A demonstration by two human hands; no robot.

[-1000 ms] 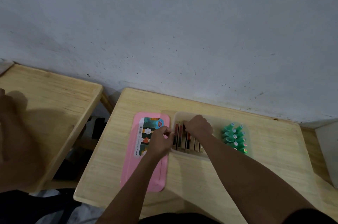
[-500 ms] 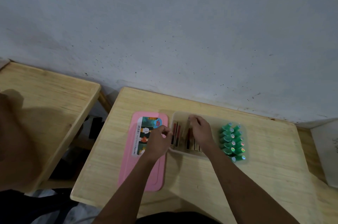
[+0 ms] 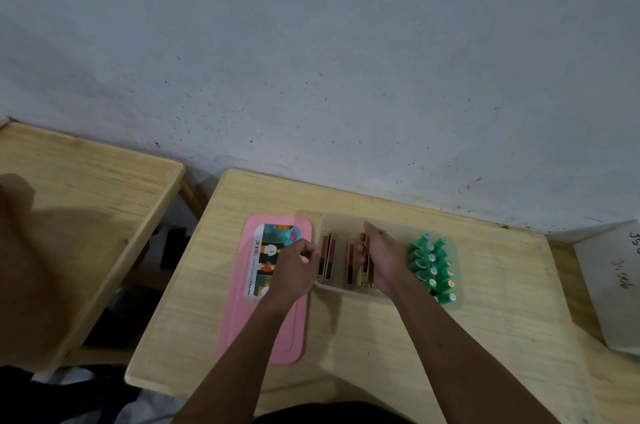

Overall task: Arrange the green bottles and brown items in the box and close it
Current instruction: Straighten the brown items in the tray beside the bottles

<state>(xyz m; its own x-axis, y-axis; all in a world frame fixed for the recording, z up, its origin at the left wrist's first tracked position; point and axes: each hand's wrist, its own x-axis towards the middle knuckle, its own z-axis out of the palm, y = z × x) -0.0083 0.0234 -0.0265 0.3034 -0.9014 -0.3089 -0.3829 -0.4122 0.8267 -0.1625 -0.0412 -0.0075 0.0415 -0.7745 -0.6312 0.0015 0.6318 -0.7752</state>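
We see 2 bare hands working in a clear plastic box on a pale wooden bench. The right hand lies inside the box, its flat fingers pressed against a group of brown items, thin packs standing on edge; whether it pinches any we cannot tell. The left hand sits at the box's left rim with fingers loosely curled, and we cannot tell if it grips the rim. 2 more brown packs stand at the left end, with a gap between the groups. The green bottles lie packed in rows at the right end. The packs look light, stiff and easily toppled, so we would push them from the broad faces. The bottles look small, smooth and likely to roll. A pink lid with a printed label lies flat just left of the box; it looks thin and flexible, best lifted by its long edges. A stained grey wall rises behind, and a 2nd bench stands to the left
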